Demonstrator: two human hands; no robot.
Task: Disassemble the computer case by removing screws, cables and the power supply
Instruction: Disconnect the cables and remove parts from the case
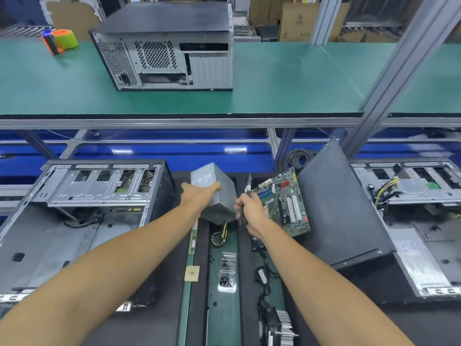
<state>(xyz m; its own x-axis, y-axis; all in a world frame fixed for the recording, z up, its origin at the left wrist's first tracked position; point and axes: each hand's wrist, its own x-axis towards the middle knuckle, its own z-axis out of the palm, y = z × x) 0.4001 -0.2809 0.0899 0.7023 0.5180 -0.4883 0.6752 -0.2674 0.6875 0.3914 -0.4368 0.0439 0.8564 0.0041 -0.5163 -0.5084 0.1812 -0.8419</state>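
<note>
Clearly, in the head view, the power supply (214,193) is already out of the case (82,221) and held in the air between that case on the left and the motherboard (287,203) on the right. The left hand (197,193) grips it along its top edge, fingers curled over the label side. Its cable bundle (220,236) hangs below, yellow and black wires trailing toward the green strip of the desk (222,308). The right hand (249,208) is clenched on a dark tool, likely a screwdriver (245,196), and sits just beside the supply's lower corner, perhaps touching it.

The case lies open on its side, with some cables remaining inside near the drive bay. A bag of screws (227,273) and a CPU (192,273) lie on the desk nearer the person, and a black side panel (341,208) leans to the right of the motherboard.

Judging from this, the step is setting the supply down. It is probably heavy for a 1-hand hold, so steadying the underside with the right knuckles would help. Lower it onto bare desk, clear of the motherboard, and let the wires land first so they do not snag or get pinned underneath.
</note>
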